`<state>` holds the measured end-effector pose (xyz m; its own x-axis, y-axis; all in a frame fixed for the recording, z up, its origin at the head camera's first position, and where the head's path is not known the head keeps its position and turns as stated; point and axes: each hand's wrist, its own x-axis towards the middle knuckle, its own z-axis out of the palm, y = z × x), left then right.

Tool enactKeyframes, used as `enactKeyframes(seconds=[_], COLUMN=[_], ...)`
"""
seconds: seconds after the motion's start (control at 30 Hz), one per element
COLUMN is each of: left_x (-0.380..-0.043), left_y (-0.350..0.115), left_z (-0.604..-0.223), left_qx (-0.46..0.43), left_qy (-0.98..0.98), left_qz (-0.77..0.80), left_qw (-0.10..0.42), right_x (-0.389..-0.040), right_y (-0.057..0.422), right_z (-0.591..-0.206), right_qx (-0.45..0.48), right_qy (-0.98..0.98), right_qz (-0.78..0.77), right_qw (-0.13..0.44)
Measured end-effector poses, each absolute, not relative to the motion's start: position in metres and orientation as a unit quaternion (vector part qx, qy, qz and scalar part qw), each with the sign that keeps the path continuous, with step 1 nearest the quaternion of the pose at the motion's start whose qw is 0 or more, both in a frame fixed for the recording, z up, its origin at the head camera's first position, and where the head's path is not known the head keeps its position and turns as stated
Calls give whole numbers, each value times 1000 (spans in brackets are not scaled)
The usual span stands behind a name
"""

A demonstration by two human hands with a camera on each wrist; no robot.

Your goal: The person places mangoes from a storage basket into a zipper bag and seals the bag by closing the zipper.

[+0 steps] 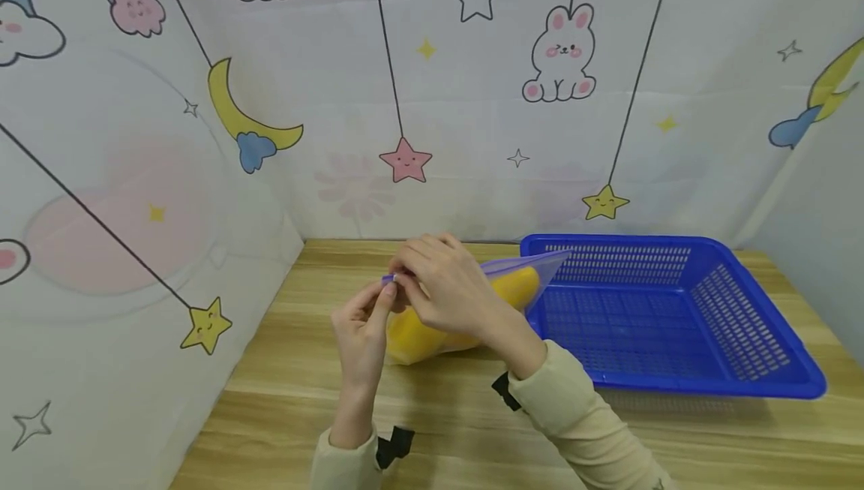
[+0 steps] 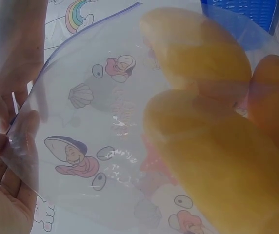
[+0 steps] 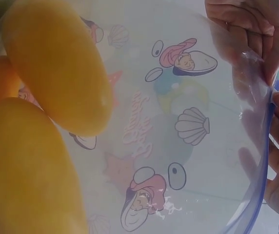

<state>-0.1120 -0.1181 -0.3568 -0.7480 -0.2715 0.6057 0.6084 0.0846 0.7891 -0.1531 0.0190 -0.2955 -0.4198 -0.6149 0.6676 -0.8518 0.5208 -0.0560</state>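
Observation:
A clear zip bag (image 2: 88, 117) printed with shells and cartoon faces holds yellow mangoes (image 3: 56, 63); three show in the right wrist view. The bag leans on the table, its purple zip edge (image 3: 268, 141) toward me. At the bag's left corner my left hand (image 1: 361, 332) pinches the zip edge between thumb and fingers. Right beside it, my right hand (image 1: 445, 287) pinches the same edge, the two hands' fingertips nearly touching. A small pale piece shows at the zip between them. The right hand hides the middle of the bag in the head view.
A blue plastic basket (image 1: 682, 392) with slotted walls stands on the right, close behind the bag's far end. The wood-grain table (image 1: 283, 415) meets a cloth backdrop (image 1: 472, 100) printed with stars and rabbits at the back and left.

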Motion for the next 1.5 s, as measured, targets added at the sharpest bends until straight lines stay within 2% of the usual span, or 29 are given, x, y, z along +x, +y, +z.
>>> enactKeyframes(seconds=[0.23,1.5], left_x=[-111,-113], left_y=[-117,-118], left_z=[-359,-359], left_qx=[-121,-139], left_qy=[-658,-648], left_qz=[-660,-670], left_qw=[342,335], right_x=[-152,-157], right_y=[20,35], right_z=[-296,-295], right_qx=[451,447], right_qy=[-819,-825], right_qz=[193,186], right_qw=[299,290])
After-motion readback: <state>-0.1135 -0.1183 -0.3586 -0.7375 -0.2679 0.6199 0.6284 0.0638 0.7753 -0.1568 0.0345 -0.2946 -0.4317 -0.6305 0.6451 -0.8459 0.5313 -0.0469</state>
